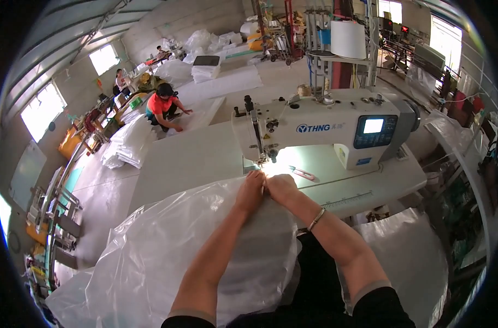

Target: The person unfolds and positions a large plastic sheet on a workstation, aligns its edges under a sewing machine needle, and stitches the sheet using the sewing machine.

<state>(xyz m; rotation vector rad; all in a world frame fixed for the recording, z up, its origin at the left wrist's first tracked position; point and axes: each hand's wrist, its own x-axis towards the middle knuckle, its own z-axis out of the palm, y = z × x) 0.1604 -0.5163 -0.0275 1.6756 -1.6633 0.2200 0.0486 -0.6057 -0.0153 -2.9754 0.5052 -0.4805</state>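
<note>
A white sewing machine (331,128) stands on the table in front of me, its needle area brightly lit. Just below the needle, my left hand (251,188) and my right hand (281,187) are close together, fingers closed on the edge of a translucent plastic sheet (167,246). The sheet spreads from the table down over my lap to the left. Glare hides the fingertips and the exact edge they pinch. Thread snips (302,174) with a pinkish handle lie on the machine bed, right of my right hand.
A white thread cone (348,40) stands on a rack behind the machine. More plastic sheeting (407,262) hangs at the lower right. On the floor beyond the table, a person in a red shirt (162,106) crouches beside stacked white sheets (130,139). Other people sit farther back.
</note>
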